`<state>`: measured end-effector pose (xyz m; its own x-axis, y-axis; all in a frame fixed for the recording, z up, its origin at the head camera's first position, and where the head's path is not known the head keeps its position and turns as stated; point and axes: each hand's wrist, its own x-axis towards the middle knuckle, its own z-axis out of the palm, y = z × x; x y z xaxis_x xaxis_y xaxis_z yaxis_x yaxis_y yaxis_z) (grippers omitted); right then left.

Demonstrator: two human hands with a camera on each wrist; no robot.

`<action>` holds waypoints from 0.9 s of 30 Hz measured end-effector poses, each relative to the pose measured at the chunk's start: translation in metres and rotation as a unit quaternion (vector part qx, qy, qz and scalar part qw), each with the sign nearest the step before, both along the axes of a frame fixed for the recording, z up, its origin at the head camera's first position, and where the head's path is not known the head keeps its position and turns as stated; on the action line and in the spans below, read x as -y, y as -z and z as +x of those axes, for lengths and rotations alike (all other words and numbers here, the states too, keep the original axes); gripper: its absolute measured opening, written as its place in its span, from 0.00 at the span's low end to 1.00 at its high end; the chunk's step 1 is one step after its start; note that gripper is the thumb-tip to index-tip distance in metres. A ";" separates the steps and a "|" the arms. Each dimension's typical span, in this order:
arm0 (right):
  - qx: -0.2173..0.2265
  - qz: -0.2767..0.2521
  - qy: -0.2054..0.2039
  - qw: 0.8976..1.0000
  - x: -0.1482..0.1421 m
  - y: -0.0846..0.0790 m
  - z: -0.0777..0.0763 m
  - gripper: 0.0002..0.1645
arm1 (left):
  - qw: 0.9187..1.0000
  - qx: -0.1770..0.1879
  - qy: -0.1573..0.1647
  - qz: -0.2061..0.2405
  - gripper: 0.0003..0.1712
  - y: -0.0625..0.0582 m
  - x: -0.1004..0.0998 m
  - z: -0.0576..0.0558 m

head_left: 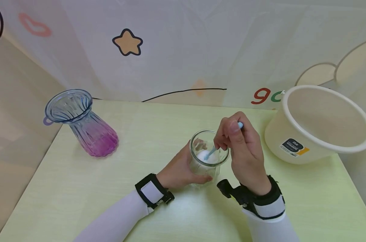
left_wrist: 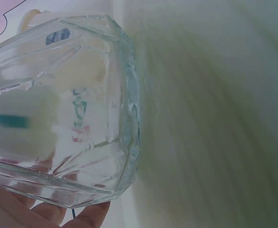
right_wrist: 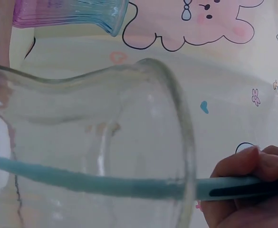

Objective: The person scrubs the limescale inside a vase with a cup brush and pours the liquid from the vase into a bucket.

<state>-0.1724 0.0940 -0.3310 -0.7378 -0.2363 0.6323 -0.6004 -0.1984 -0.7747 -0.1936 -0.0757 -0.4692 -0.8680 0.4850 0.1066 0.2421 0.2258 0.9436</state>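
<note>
- Counter (head_left: 152, 127): pale yellow-green, carrying the bucket and vase.
- Bucket (head_left: 316, 153): cream plastic, white-rimmed, label on the wall; upright beyond and to the right of the right hand. Likely to limit any wide swing of the right elbow or wrist outward.
- Vase (head_left: 90, 129): ribbed glass, blue flared mouth shading to pink base; standing far left, well apart from the work and no hindrance.
- Right hand (head_left: 246, 151): fingers curled about the brush handle, above the jar's mouth; partly hides the opening from the head view. Its black wrist mount (head_left: 240, 193) juts close to the jar and could knock it.
- Left hand (head_left: 178, 171): wrapped round the jar's side, thumb towards the wearer.
- Jar (head_left: 209, 164): clear glass, faceted base, rounded rim; in the left hand, mouth up. Contact with the counter: cannot tell.
- Brush (head_left: 211, 153): light-blue handle, white sponge-like head inside the jar, short of the base. Step in hand, as judged: scrubbing the jar's interior. Next move seems to call for a firm left grip, with the handle pushed deeper and turned along the walls.
</note>
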 end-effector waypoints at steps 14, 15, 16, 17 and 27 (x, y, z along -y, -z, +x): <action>0.010 0.016 -0.011 1.000 -0.002 -0.002 0.001 0.25 | 1.000 -0.006 0.001 0.000 0.58 0.000 -0.001 -0.001; 0.014 0.018 -0.012 1.000 -0.003 -0.002 0.000 0.25 | 1.000 -0.005 0.001 0.000 0.58 0.000 -0.001 -0.001; 0.019 0.021 -0.013 1.000 -0.002 -0.001 0.000 0.24 | 1.000 -0.004 0.001 0.000 0.58 0.000 -0.001 -0.001; 0.024 0.025 -0.013 0.999 -0.002 -0.001 -0.001 0.24 | 1.000 -0.004 0.000 0.000 0.58 0.000 0.000 -0.001; 0.063 0.076 0.000 0.995 0.004 0.007 -0.008 0.19 | 1.000 -0.008 0.013 0.025 0.59 0.001 -0.001 -0.002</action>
<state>-0.1806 0.0904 -0.3377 -0.8085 -0.3228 0.4920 -0.4968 -0.0736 -0.8647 -0.1955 -0.0751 -0.4700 -0.8526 0.5020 0.1453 0.2633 0.1723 0.9492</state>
